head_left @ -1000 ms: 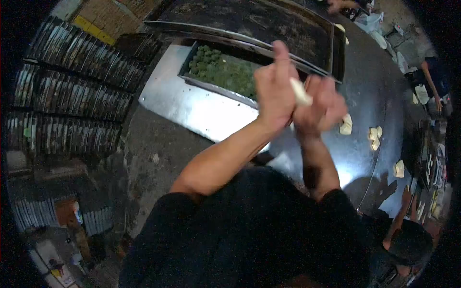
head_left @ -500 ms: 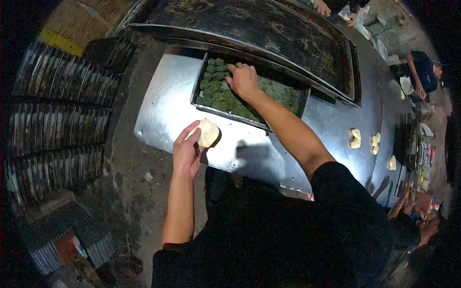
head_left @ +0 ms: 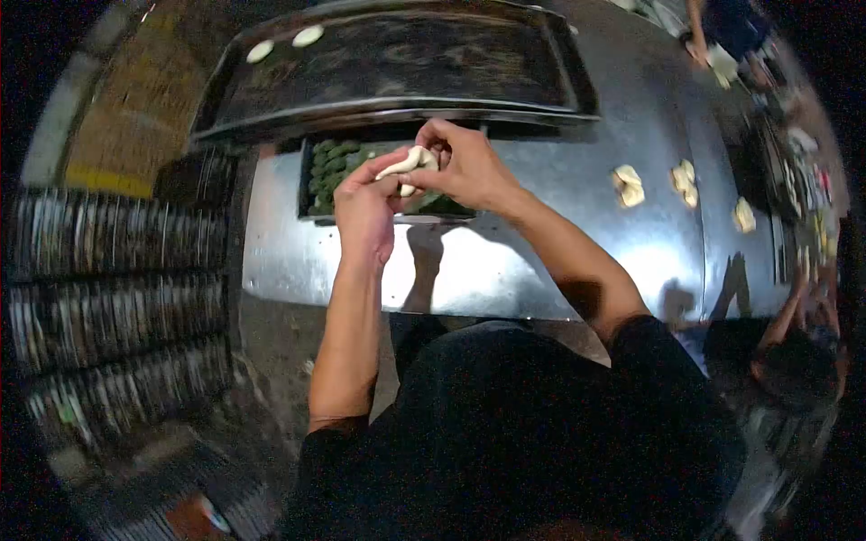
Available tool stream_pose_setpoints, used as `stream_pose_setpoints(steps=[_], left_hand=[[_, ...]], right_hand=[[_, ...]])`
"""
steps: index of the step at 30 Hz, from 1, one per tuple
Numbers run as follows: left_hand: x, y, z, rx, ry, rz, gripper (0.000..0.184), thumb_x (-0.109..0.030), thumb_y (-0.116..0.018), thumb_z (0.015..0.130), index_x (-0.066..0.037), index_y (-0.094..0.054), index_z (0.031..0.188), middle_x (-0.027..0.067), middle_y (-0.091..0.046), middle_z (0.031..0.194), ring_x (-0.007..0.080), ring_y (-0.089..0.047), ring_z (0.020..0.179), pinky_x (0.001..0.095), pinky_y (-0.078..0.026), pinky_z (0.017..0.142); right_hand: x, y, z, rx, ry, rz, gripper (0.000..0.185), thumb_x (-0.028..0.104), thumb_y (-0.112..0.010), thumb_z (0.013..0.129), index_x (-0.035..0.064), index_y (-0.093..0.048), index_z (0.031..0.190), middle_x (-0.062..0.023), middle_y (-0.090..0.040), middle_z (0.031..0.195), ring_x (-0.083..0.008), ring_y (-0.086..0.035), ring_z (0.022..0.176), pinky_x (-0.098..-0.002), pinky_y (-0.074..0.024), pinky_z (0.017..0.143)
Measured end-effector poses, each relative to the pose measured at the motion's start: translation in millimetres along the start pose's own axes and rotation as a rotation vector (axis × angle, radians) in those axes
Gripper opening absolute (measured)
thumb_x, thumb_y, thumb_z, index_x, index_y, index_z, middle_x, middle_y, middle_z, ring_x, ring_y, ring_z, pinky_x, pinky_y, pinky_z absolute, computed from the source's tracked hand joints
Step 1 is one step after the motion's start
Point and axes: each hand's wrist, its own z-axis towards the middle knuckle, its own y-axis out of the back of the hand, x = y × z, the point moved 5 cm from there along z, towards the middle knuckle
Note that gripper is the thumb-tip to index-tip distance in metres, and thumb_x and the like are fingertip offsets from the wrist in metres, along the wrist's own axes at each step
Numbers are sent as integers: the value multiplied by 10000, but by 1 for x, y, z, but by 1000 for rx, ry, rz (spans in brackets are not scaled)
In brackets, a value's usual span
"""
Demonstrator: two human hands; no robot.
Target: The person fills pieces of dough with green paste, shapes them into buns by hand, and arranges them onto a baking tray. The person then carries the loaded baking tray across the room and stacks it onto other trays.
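Note:
A pale piece of dough, folded and cupped, is held up between both hands. My left hand supports it from the left with fingers wrapped round it. My right hand pinches its right edge between thumb and fingers. Whatever lies inside the fold is hidden from me. Beneath the hands stands a dark metal tray of green filling. Filling balls are lined up at its left side, and my hands cover much of the rest.
Behind is a large black baking tray with two flat white rounds at its far left. Dough pieces lie on the metal table to the right. Stacked trays line the left. Other people work at right.
My right hand has left the filling tray and come to the dough, which is now folded rather than flat. My left hand has risen over the tray. The view has shifted.

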Motion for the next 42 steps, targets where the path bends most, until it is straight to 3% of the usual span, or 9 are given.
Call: stream_pose_setpoints(steps=[4, 11, 14, 21, 23, 27, 33, 36, 42], left_hand=[[-8, -56, -10, 141, 33, -266, 348, 25, -499, 935, 31, -505, 1283, 173, -606, 1174, 205, -642, 942, 291, -558, 758], [6, -150, -49, 245, -23, -86, 393, -66, -473, 979, 28, -456, 1360, 115, -606, 1172, 166, -612, 966, 277, -514, 779], [14, -177, -51, 335, -42, -95, 358, -99, -466, 989, 46, -486, 1315, 112, -615, 1166, 167, -617, 967, 281, -505, 822], [86, -222, -81, 548, -45, 590, 489, 45, -326, 935, -51, -397, 1409, 117, -659, 812, 131, -594, 585, 249, -501, 520], [165, -209, -79, 962, 343, 504, 459, -33, -379, 974, -36, -377, 1432, 84, -621, 655, 152, -585, 526, 280, -494, 525], [170, -227, -6, 911, -121, 1157, 244, -125, -548, 937, -3, -663, 1114, 112, -691, 783, 188, -662, 641, 286, -519, 626], [275, -354, 88, 1008, -1273, 1110, 433, -75, -650, 741, -101, -639, 1174, 201, -635, 1113, 354, -604, 1032, 438, -466, 901], [295, -357, 93, 1063, -757, 1154, 422, -41, -645, 725, -94, -647, 1144, 189, -642, 1093, 380, -591, 1022, 437, -468, 894], [287, -306, 89, 740, -690, 1156, 355, -94, -608, 765, -107, -655, 1117, 192, -651, 1049, 392, -604, 975, 456, -482, 870]], right_hand=[[31, 35, -54, -387, 397, -1, 224, 35, -677, 728, 22, -576, 927, -153, -522, 840, -345, -597, 816, -393, -486, 699], [29, 123, -90, -545, 207, 6, 245, 44, -727, 687, 19, -575, 877, -129, -564, 871, -293, -582, 816, -381, -484, 699], [41, 132, -121, -763, 613, -442, 249, -3, -639, 640, 36, -589, 881, -126, -561, 867, -322, -549, 803, -409, -462, 727], [-17, 176, -200, -669, 103, -202, 238, 161, -565, 883, 20, -587, 1073, -173, -583, 918, -374, -594, 831, -425, -488, 742], [-74, 173, -245, -615, -94, -112, 212, 160, -571, 884, 28, -606, 1046, -179, -594, 962, -375, -599, 857, -411, -502, 741], [-177, 132, -340, -695, -569, -755, 153, 157, -642, 783, 80, -634, 914, -116, -589, 901, -303, -548, 907, -455, -419, 781], [-214, 121, -213, -500, -219, -1022, 131, 206, -596, 764, 92, -580, 827, -95, -563, 868, -284, -520, 882, -436, -380, 751], [-213, 152, -251, -665, -291, -940, 126, 142, -605, 753, 53, -552, 825, -136, -526, 883, -327, -505, 861, -467, -377, 742], [-212, 83, -221, -476, -137, -999, 192, 79, -630, 720, 32, -585, 901, -201, -534, 990, -358, -501, 952, -481, -387, 809]])
